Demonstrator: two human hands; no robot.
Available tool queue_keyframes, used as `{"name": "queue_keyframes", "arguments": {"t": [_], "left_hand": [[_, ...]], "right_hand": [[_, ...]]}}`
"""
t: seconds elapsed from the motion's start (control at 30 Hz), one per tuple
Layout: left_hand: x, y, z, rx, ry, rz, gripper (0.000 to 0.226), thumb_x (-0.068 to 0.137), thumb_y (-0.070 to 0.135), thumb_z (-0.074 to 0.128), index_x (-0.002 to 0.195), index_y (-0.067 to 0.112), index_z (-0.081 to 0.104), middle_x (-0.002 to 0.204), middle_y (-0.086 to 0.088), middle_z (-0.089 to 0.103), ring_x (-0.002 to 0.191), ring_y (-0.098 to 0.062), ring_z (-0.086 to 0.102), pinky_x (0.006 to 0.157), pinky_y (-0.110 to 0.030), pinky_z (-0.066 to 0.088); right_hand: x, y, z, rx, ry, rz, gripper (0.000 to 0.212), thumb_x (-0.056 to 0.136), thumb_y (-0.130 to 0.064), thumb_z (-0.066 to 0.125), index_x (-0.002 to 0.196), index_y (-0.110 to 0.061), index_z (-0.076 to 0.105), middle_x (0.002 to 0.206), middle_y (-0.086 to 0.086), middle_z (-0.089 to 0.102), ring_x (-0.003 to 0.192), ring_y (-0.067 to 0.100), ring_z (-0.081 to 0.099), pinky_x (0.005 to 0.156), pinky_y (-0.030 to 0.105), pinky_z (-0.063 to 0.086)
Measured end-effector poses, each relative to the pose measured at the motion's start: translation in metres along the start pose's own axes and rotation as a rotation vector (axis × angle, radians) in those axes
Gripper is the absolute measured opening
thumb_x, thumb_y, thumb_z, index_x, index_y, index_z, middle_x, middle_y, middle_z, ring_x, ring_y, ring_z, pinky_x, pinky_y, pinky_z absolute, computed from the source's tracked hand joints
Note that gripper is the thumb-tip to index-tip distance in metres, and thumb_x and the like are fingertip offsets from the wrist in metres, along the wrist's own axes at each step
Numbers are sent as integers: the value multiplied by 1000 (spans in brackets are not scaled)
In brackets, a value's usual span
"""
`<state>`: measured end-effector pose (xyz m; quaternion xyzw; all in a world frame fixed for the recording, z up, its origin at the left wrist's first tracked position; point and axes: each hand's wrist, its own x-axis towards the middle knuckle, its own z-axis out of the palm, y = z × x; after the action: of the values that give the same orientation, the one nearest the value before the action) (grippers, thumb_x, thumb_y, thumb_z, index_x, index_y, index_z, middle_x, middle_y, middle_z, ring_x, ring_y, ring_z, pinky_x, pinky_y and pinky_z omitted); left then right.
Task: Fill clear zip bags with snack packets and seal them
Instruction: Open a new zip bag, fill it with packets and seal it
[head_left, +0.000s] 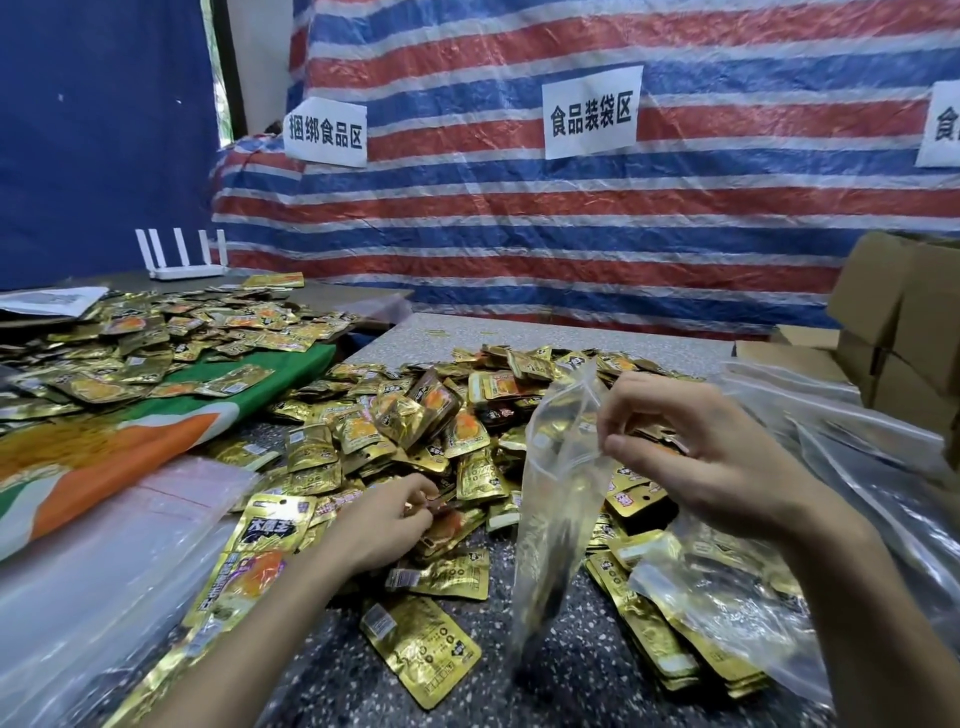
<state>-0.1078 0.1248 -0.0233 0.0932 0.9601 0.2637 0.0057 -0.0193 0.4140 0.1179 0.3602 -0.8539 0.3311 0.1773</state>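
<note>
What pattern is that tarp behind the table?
Red, blue and white stripes on the tarp, head view.

Light: even, moderately bright, diffuse; the source is out of view, probably overhead.
Shadows: weak, soft-edged, gathered between the heaped gold snack packets (415, 431).
Glare: speckled highlights on the packets' foil; white sheen on the clear zip bag (556, 467) and on the plastic film over the striped tarpaulin (571, 218).
Focus: centre fairly sharp; left hand (384, 525) slightly smeared at the fingers.
Distortion: wide-angle bowing at the edges; lower corners stretched and soft.
</note>
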Motion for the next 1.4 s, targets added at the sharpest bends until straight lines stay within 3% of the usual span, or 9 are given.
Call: {"name": "queue_keyframes", "arguments": {"t": [0.2,0.37,0.57,0.73,0.87,0.97,1.1,1.27,1.4], "left_hand": [[9,-3,-5,-23,-71,-6,23,93,41,61,114,32,60,117,9,61,99,-9,61,90,-39,54],[13,10,6,120,-86,-22,50,82,62,64,120,30,61,122,10,59,109,-12,57,94,-37,50],[44,43,37,112,168,-64,57,83,32,68,134,23,44,128,1,49,121,-21,48,92,-37,45],[62,62,67,57,118,-163,77,87,31,68,150,36,24,152,-10,23,132,-31,39,109,-48,33],[64,64,73,5,142,-210,65,93,23,62,149,23,29,151,-15,26,132,-36,39,111,-49,30],[71,64,51,-76,73,-154,54,94,18,59,143,32,41,149,-14,30,127,-34,46,103,-44,44],[72,75,5,-279,52,-31,24,91,16,65,114,22,61,128,-7,59,98,-17,63,68,-22,51],[37,96,-67,-763,238,101,35,87,-2,66,111,22,59,113,-5,61,61,-16,68,47,-21,51],[-4,110,-104,-1051,332,244,38,78,8,74,111,9,56,90,-10,71,57,-16,64,45,-21,48]], "right_hand": [[0,-1,-1,-13,6,2,9,84,-19,60,79,-14,66,79,-8,63,81,16,61,72,25,48],[0,-2,-2,-20,8,9,9,84,-20,60,78,-15,66,79,-9,63,81,17,61,71,26,48],[-1,-4,0,-28,-5,5,10,84,-20,60,80,-13,66,81,-9,63,85,14,62,74,24,49],[0,-2,0,-45,-9,-8,9,85,-19,60,81,-14,67,82,-11,63,85,12,62,72,19,47],[2,-1,1,-25,-13,-9,9,85,-20,61,82,-15,68,84,-10,64,85,11,63,73,16,47],[3,0,1,-9,-17,5,10,85,-19,61,82,-12,68,85,-7,65,86,13,63,76,24,51],[2,-2,1,0,-16,4,10,85,-16,61,82,-10,68,84,-5,65,85,15,63,75,23,51],[2,-1,-1,20,3,9,8,85,-13,62,81,-10,68,81,-6,65,84,14,64,75,16,48],[1,-1,0,29,3,8,7,85,-12,63,82,-10,69,82,-6,65,84,15,64,75,18,50]]}}
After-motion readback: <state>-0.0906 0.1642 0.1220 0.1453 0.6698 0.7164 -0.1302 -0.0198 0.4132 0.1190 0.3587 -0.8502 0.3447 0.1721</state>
